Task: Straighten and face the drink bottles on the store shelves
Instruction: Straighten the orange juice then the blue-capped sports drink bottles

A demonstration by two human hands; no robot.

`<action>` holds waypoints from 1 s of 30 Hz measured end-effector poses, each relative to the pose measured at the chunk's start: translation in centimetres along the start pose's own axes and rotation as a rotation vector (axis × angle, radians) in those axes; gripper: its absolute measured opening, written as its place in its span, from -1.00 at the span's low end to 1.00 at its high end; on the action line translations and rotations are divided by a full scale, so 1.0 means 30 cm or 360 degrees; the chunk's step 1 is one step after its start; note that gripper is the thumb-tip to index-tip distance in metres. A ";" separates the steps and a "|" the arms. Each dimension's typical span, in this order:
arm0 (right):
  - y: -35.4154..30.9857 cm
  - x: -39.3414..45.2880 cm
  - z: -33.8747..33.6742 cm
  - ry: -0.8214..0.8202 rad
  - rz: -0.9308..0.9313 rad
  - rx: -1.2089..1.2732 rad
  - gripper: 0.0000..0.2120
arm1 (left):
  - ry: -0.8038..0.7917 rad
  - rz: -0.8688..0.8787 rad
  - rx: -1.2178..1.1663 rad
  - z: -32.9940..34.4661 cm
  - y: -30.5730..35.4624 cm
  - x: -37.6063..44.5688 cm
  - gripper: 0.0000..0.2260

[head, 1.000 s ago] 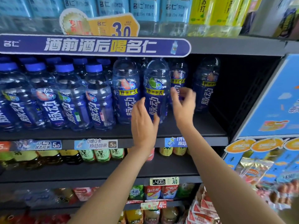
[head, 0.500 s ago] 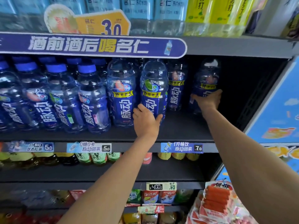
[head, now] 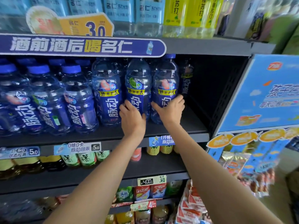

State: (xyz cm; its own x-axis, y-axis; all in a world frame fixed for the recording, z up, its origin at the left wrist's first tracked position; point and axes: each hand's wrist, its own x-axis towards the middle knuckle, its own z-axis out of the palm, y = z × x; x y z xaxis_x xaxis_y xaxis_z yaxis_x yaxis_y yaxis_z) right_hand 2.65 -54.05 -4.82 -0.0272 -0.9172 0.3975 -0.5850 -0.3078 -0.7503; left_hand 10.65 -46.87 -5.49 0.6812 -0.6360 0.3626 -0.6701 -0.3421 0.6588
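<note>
Head camera view of a store shelf (head: 186,126) of blue drink bottles. Left hand (head: 131,118) wraps its grip around the lower part of the lime-label bottle (head: 139,92); right hand (head: 169,110) grasps the peach-label bottle (head: 165,92) just beside it, at 3 o'clock. Both bottles stand upright, long axis vertical, labels facing outward, level with the peach-label front bottle (head: 107,94) at 9 o'clock. One more bottle (head: 186,81) stands further back at 2 o'clock from the right hand, the nearer hand, and probably needs pulling forward next.
</note>
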 end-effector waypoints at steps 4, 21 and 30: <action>0.063 0.004 -0.050 -0.0079 -0.0067 0.0336 -0.26 | 0.0456 0.0645 -0.0109 -0.003 0.020 -0.066 -0.54; 0.190 0.411 0.030 0.0121 -0.0205 -0.0175 -0.15 | 0.0966 0.1134 0.0465 0.202 0.166 0.139 -0.17; 0.209 0.513 0.102 0.0119 0.0259 -0.0059 -0.30 | 0.1020 0.1155 0.0562 0.212 0.154 0.158 -0.20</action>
State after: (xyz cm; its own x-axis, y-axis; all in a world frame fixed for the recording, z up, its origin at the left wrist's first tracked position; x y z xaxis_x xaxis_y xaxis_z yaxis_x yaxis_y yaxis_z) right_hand 1.05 -70.88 -5.02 -0.1832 -0.9324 0.3116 -0.5975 -0.1461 -0.7885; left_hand 8.91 -55.86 -4.93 0.0380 -0.3175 0.9475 -0.9608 -0.2723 -0.0527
